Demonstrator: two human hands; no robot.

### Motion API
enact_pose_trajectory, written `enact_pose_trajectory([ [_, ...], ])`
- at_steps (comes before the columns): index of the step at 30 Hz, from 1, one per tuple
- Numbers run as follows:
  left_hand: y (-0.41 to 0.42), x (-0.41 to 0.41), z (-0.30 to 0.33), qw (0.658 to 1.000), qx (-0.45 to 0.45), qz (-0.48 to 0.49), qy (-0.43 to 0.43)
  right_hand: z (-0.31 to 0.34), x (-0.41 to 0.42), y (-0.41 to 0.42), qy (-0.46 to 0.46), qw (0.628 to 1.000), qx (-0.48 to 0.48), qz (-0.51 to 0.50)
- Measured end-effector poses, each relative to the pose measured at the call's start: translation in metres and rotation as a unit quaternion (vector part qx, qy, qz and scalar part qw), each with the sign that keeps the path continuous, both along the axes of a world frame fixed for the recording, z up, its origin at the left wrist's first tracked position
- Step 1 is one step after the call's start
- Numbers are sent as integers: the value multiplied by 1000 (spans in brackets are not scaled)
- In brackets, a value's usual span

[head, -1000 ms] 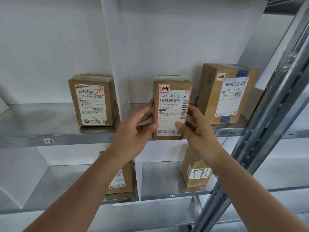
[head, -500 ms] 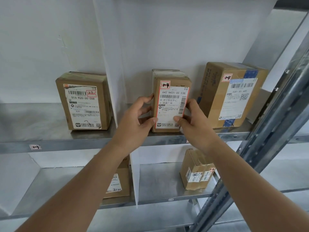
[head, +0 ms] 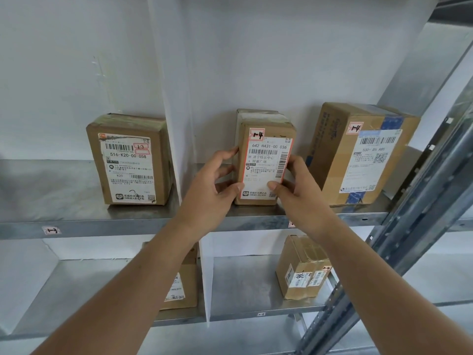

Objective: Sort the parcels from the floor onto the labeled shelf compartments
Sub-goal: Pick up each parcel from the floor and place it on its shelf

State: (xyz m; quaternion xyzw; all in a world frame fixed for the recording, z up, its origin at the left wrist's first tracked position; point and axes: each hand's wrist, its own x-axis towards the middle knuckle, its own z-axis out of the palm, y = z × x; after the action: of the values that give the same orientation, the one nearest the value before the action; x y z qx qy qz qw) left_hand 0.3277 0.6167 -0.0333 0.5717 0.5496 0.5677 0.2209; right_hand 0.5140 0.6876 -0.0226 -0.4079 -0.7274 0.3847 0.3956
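Metal shelf (head: 256,221): left hand (head: 213,187), right hand (head: 297,187) grip parcel (head: 266,139) marked "1-4", "642 H431-00 036".

On the upper shelf (head: 76,221), a divider (head: 176,124) splits two compartments. One parcel (head: 130,160) stands at nine o'clock of it. At three o'clock, the middle parcel (head: 266,165) stands near the shelf's front edge, the left hand (head: 215,190) on its nine o'clock side, the right hand (head: 294,188) on its three o'clock side. A larger parcel (head: 358,155) sits farther toward three. On the lower shelf (head: 243,285), a small parcel (head: 299,270) lies at six o'clock of the right hand, another parcel (head: 184,285) behind the left forearm.
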Motion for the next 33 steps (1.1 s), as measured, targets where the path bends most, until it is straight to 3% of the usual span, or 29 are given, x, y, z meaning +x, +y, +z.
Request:
enact_pose_trajectory([
  [7, -12, 4, 5, 998, -8, 55, 21, -6, 10, -10, 66, 997, -41, 11],
  [14, -67, 19, 16, 995, 2, 74, 66, -4, 22, -54, 105, 994, 8, -25],
  [19, -126, 20, 31, 981, -12, 82, 176, 2, 17, -102, 49, 994, 93, 11],
  [26, -207, -23, 53, 935, -19, 129, 329, 31, -34, -171, -50, 971, 222, 66],
  [33, -311, -115, 61, 912, -37, 198, 357, 45, -135, -250, -69, 947, 270, 160],
])
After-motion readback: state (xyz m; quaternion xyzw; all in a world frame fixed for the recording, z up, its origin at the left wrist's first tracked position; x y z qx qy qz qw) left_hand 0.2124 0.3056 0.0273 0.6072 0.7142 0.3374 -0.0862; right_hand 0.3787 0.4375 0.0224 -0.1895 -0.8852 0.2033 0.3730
